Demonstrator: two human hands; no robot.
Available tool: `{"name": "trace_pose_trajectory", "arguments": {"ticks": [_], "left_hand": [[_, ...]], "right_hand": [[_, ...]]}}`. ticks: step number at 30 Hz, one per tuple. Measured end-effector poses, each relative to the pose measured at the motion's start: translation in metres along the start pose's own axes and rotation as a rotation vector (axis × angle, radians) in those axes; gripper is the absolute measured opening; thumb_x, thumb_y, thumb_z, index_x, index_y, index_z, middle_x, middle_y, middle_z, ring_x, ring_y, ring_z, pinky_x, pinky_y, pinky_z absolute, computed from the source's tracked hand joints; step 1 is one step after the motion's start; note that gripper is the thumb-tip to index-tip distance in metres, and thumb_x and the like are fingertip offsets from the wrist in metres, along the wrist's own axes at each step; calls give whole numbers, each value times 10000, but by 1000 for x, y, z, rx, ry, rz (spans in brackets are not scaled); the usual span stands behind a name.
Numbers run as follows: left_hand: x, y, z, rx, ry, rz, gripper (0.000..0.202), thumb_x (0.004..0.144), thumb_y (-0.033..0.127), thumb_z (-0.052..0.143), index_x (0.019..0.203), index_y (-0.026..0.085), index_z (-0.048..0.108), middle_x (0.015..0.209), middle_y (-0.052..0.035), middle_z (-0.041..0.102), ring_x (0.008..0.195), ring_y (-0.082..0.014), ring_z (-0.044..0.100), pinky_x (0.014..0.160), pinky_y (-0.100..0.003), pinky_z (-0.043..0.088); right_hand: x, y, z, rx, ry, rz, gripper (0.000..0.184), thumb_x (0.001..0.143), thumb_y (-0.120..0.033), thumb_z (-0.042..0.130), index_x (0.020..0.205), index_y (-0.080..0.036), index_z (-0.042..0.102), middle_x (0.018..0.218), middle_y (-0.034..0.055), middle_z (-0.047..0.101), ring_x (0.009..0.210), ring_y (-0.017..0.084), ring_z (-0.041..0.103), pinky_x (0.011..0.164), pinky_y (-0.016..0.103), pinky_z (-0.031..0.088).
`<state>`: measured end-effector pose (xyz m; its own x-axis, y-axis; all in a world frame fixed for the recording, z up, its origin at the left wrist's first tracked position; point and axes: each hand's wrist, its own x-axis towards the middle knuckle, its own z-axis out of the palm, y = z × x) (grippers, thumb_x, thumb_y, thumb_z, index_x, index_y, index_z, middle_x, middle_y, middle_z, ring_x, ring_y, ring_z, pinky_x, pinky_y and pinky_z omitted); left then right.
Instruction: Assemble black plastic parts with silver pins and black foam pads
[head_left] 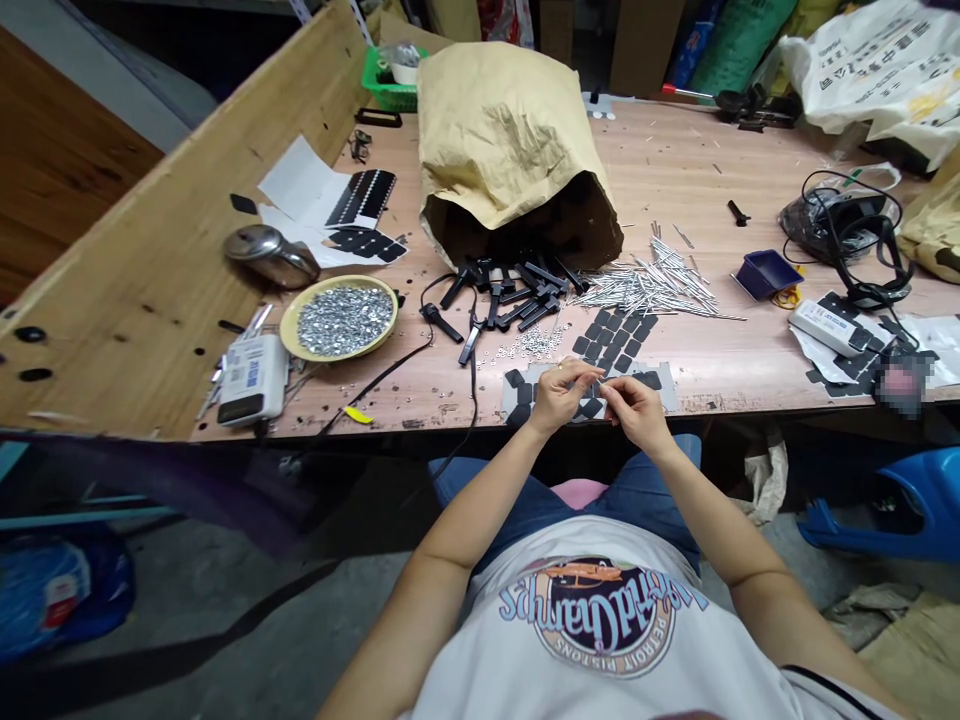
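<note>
My left hand (559, 398) and my right hand (637, 408) meet at the front edge of the table, fingertips nearly touching. Both are closed in a pinch around something small and thin that I cannot make out. Beneath them lies a grey sheet (664, 402) with black rounded pads on it. More black pads (615, 340) are spread just beyond. Small silvery pieces (540, 342) are scattered to the left of these. Behind sit a heap of thin metal rods (660, 282) and a pile of black plastic parts (525, 298).
A large brown paper bag (502, 130) lies with its mouth facing me. To the left are a yellow bowl (287, 335) of small metal pieces, a metal cup (262, 255) and a white box (255, 380). A dark blue tray (769, 275) stands right. A black cord (382, 375) crosses the table.
</note>
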<state>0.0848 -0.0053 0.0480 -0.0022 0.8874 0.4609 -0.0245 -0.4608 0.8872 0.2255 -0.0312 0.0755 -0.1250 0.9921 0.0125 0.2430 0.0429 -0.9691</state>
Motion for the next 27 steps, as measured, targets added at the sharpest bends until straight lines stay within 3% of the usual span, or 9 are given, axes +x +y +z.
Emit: {"name": "trace_pose_trajectory", "arguments": {"ticks": [6, 13, 16, 21, 27], "left_hand": [[1, 4, 1, -38, 28, -37, 356, 786, 529, 590, 732, 205, 728, 692, -57, 705, 686, -160, 630, 700, -320, 496], [5, 7, -8, -68, -119, -34, 361, 784, 537, 587, 723, 212, 733, 698, -61, 700, 700, -165, 625, 696, -322, 494], [4, 7, -7, -85, -84, -36, 360, 777, 538, 596, 702, 211, 728, 682, -58, 695, 690, -162, 620, 686, -318, 491], [2, 8, -3, -119, -36, -41, 338, 780, 521, 603, 727, 211, 729, 681, -51, 690, 701, -158, 621, 699, -311, 490], [-2, 9, 2, -156, 18, -83, 371, 772, 548, 597, 732, 201, 721, 694, -51, 685, 707, -156, 623, 712, -304, 490]], "right_hand": [[-2, -4, -2, -126, 80, -118, 402, 778, -599, 560, 710, -204, 599, 643, 17, 594, 513, 113, 546, 475, 251, 447], [3, -4, -9, 117, -200, 107, 492, 702, -679, 582, 692, -187, 572, 483, -42, 520, 389, 79, 473, 363, 205, 381], [1, -5, -6, 100, -125, 78, 476, 698, -666, 597, 703, -191, 567, 487, -44, 518, 400, 81, 480, 377, 206, 388], [-4, -6, -2, -101, 54, -93, 387, 761, -586, 585, 714, -202, 585, 632, 13, 593, 525, 116, 554, 463, 239, 438], [-5, -10, -1, -251, 115, -232, 294, 836, -477, 532, 718, -213, 584, 736, 49, 633, 660, 158, 608, 577, 275, 485]]}}
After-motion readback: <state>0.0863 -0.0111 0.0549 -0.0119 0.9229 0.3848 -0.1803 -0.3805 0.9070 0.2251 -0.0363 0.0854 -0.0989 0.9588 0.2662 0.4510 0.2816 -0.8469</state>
